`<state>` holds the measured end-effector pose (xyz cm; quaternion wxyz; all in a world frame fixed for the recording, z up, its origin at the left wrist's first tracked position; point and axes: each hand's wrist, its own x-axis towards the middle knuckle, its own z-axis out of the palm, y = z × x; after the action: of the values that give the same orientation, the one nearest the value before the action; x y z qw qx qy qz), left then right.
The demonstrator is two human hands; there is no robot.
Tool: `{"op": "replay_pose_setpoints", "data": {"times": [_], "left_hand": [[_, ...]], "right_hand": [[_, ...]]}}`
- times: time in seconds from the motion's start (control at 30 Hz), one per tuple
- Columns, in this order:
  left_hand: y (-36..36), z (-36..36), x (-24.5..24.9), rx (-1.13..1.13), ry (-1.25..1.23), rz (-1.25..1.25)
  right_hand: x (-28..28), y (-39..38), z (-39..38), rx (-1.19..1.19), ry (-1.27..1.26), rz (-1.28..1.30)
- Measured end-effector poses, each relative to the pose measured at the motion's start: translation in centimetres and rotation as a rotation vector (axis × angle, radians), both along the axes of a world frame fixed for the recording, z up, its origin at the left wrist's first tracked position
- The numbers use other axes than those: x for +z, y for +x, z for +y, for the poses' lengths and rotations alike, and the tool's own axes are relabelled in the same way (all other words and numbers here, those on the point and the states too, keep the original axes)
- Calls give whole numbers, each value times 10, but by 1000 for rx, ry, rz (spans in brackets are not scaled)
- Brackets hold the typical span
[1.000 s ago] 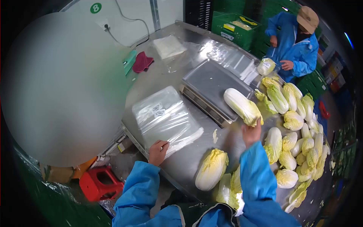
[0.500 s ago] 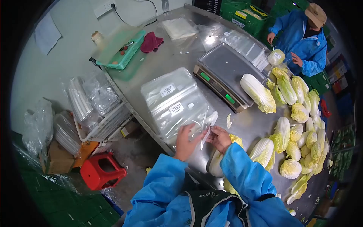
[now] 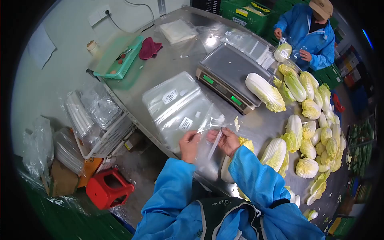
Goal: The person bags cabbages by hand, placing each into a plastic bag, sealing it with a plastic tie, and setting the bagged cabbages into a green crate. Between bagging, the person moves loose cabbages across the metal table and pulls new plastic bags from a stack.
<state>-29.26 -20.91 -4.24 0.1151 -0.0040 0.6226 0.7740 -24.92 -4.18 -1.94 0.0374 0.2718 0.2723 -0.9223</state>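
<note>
Between my hands hangs a clear plastic bag, its pale strip-like edge running close to my right fingers. My left hand is closed in a pinch on one side of the bag. The fingers of my right hand curl round the other side. Just beyond them lies a stack of clear bags with white printed labels. A napa cabbage is partly hidden under my right forearm, with another cabbage to its right.
A weighing scale with green displays has a cabbage leaning on its edge. Several cabbages cover the right side. A green tray and red cloth lie far left. A co-worker handles a bagged cabbage.
My hands have drawn apart a little, spreading the bag between them. The view has shifted slightly. The co-worker's hands have moved to the bagged cabbage, which is now lifted in its bag.
</note>
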Motion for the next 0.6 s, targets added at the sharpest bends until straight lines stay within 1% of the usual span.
{"op": "replay_pose_setpoints", "data": {"times": [0.07, 0.1, 0.17, 0.2, 0.27, 0.3, 0.33, 0.37, 0.4, 0.43, 0.5, 0.53, 0.57, 0.6], "left_hand": [[-10, -11, 2, 62, -52, -29], [-15, -16, 5, 48, -51, -24], [-25, -21, 19, 79, -191, 148], [-32, -24, 34, 54, -176, 158], [-39, -28, 64, -69, -574, 604], [-39, -22, 68, -69, -559, 607], [-37, -19, 71, -105, -639, 679], [-36, -19, 72, -140, -725, 751], [-33, -17, 67, -210, -777, 748], [-30, -15, 58, -195, -777, 754], [-24, -12, 35, -234, -854, 729], [-22, -11, 27, -232, -830, 625], [-21, -10, 20, -211, -831, 616], [-17, -10, 16, -202, -754, 524]], "right_hand": [[9, 4, 8, -10, 56, -77], [17, 4, 13, -25, 57, -73], [29, 7, 30, 198, 517, -217], [24, 10, 49, 327, 854, -74], [64, 5, 93, 154, 1666, 120], [82, -4, 122, 16, 1940, 146], [100, -12, 149, -131, 2204, 179], [124, -17, 164, 13, 2325, -75], [126, -23, 183, 205, 2400, -315], [127, -25, 192, 196, 2407, -299], [126, -29, 205, 605, 2374, -529], [114, -29, 213, 545, 2365, -452], [106, -33, 226, 553, 2378, -429], [98, -35, 239, 534, 2228, -279]]}}
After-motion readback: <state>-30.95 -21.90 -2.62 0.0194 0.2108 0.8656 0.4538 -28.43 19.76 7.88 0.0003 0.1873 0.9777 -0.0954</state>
